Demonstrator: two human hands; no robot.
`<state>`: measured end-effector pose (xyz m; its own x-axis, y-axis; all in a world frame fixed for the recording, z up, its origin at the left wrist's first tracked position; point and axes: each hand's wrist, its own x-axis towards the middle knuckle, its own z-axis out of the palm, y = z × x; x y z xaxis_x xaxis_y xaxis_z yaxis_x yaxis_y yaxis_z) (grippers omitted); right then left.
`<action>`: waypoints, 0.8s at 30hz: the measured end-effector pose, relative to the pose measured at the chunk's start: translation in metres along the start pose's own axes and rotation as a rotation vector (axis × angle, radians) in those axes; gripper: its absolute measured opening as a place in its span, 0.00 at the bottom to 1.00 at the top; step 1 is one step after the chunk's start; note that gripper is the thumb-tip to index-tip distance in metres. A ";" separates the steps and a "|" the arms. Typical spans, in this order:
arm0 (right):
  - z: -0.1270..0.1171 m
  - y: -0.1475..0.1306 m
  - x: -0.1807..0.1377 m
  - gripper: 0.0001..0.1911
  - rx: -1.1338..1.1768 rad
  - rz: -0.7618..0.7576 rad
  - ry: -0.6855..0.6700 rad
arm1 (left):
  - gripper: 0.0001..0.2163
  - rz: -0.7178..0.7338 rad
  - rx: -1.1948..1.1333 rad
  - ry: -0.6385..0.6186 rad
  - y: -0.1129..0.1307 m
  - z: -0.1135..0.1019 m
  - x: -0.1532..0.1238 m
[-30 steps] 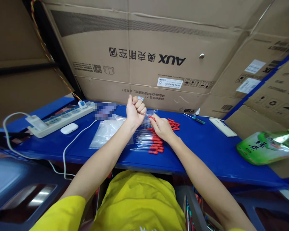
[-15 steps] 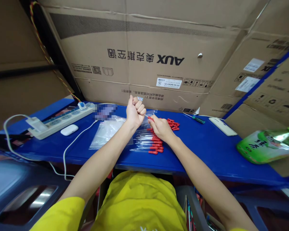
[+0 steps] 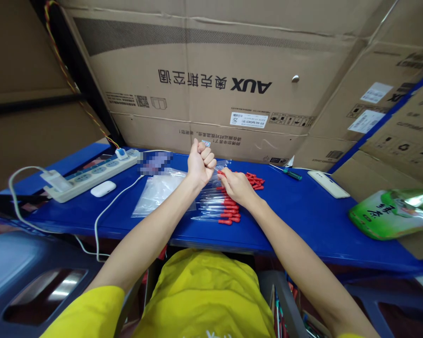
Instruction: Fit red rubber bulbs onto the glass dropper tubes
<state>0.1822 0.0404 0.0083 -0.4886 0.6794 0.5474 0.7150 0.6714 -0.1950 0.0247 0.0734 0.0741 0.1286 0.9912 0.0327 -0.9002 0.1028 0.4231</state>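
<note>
My left hand (image 3: 200, 164) is closed in a fist, thumb up, above the blue table. A thin glass dropper with a red rubber bulb (image 3: 220, 172) spans the gap between my hands; its clear tube runs into the left fist, whose inside is hidden. The fingers of my right hand (image 3: 237, 186) are closed on the red bulb end. Below and beside the right hand lies a pile of similar droppers (image 3: 229, 203), clear tubes pointing left and red bulbs right. Clear plastic bags (image 3: 158, 192) lie flat to the left of the pile.
A power strip (image 3: 98, 173) and a white earphone case (image 3: 103, 188) are at left, with a white cable. To the right lie a green-handled screwdriver (image 3: 292, 174), a white phone-like slab (image 3: 327, 184) and a green bottle (image 3: 391, 213). Cardboard (image 3: 211, 56) walls the back.
Both hands hold nearly the same pose, with the dropper still between them. The whole view has shifted slightly; nothing else has visibly moved.
</note>
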 end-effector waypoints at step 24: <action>-0.007 -0.004 0.003 0.26 0.670 0.165 0.010 | 0.25 0.076 -0.043 -0.002 0.006 0.003 -0.003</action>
<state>0.1813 0.0373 0.0168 -0.3928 0.7880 0.4742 0.3150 0.5997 -0.7356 0.0197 0.0705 0.0791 0.0599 0.9961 0.0651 -0.9244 0.0308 0.3802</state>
